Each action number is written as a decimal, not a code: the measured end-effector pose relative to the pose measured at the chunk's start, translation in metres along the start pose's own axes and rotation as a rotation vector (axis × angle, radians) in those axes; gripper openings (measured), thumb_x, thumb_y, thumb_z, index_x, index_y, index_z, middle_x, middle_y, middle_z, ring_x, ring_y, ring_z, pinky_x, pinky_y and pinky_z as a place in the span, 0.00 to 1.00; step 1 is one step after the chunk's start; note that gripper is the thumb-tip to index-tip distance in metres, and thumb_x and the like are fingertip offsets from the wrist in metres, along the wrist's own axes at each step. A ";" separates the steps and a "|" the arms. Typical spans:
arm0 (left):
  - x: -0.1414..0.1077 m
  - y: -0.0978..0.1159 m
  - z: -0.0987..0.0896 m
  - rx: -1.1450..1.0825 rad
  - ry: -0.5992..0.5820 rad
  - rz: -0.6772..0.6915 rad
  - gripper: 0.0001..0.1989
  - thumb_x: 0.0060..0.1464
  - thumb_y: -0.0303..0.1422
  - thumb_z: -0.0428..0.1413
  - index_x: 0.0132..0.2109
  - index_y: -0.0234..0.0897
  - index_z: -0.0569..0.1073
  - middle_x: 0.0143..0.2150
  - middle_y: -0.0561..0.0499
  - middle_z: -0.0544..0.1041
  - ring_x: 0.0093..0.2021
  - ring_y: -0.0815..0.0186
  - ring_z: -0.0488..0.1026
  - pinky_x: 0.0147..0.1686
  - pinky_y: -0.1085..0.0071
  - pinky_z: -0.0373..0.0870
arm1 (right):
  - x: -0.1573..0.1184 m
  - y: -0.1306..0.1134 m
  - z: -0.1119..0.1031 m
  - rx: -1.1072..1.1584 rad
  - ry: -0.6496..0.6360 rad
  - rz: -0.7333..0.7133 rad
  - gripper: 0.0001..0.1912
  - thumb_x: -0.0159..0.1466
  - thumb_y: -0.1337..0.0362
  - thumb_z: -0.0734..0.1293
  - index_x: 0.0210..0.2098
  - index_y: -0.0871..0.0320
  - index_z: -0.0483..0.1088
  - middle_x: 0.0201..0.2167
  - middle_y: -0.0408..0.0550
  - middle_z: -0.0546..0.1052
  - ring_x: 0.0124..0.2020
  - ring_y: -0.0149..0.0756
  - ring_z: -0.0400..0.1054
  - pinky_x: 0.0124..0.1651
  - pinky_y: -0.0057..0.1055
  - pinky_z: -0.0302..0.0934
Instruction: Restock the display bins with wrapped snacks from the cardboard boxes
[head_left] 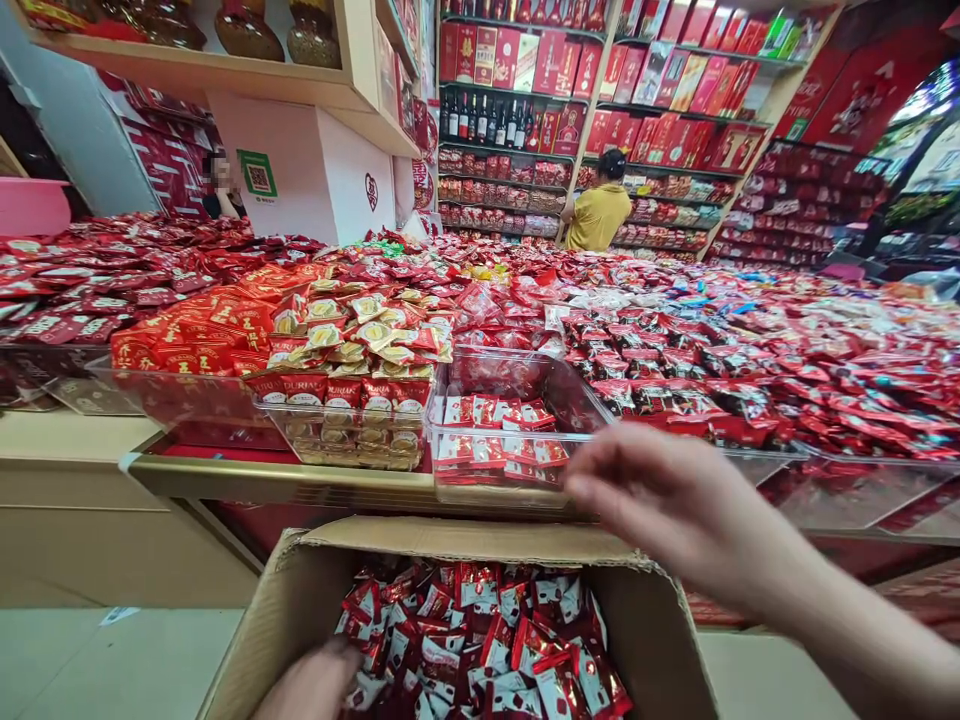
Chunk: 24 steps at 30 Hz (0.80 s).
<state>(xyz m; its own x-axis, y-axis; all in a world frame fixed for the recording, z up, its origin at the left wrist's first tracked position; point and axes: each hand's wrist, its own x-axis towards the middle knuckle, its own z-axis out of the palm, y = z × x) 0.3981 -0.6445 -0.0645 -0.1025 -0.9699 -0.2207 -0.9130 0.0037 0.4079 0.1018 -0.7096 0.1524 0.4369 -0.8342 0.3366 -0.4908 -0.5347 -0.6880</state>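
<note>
My right hand (660, 495) hovers at the right front corner of a clear plastic bin (517, 490), its fingers loosely curved and slightly apart, with nothing visible between them. Inside that bin, red-and-white candy packets (495, 412) lie in neat rows that fill only its lower part. Below it stands an open cardboard box (255, 640) holding many loose red-and-white candy packets (487, 640). My left hand (311, 685) reaches into the box's left side, among the packets. Motion smears its fingers, so whether it grips anything is unclear.
Durian-labelled packets (367, 400) fill the neighbouring bin on the left, beside red bags (202, 335). Dark-and-red packets (675, 370) are heaped to the right. A gold-edged counter (315, 485) supports the bins. A person in a yellow top (596, 215) stands by the back shelves.
</note>
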 end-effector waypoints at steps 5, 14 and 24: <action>-0.003 0.061 -0.035 -0.421 0.070 0.161 0.11 0.52 0.37 0.47 0.36 0.42 0.73 0.36 0.51 0.74 0.39 0.64 0.68 0.41 0.72 0.61 | -0.061 0.044 0.069 0.170 -0.192 0.234 0.07 0.55 0.65 0.62 0.34 0.56 0.67 0.26 0.43 0.71 0.25 0.29 0.62 0.27 0.25 0.58; 0.004 0.132 -0.035 -1.394 -0.192 -0.083 0.12 0.46 0.37 0.55 0.37 0.34 0.69 0.31 0.50 0.74 0.29 0.69 0.70 0.32 0.72 0.66 | -0.072 0.060 0.101 0.781 -0.077 0.424 0.10 0.57 0.62 0.61 0.38 0.58 0.67 0.31 0.45 0.72 0.32 0.32 0.65 0.36 0.29 0.59; 0.006 0.124 -0.012 -0.817 -0.080 0.092 0.15 0.48 0.39 0.52 0.42 0.36 0.68 0.37 0.49 0.72 0.38 0.65 0.67 0.39 0.69 0.63 | -0.076 0.064 0.096 1.232 0.242 0.693 0.12 0.52 0.56 0.65 0.31 0.57 0.66 0.22 0.41 0.70 0.21 0.27 0.62 0.26 0.25 0.57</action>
<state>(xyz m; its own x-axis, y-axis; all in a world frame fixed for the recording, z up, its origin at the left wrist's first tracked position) 0.2892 -0.6525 -0.0051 -0.2188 -0.9541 -0.2044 -0.3275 -0.1255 0.9365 0.1094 -0.6672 0.0205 0.1864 -0.9423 -0.2782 0.4613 0.3340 -0.8220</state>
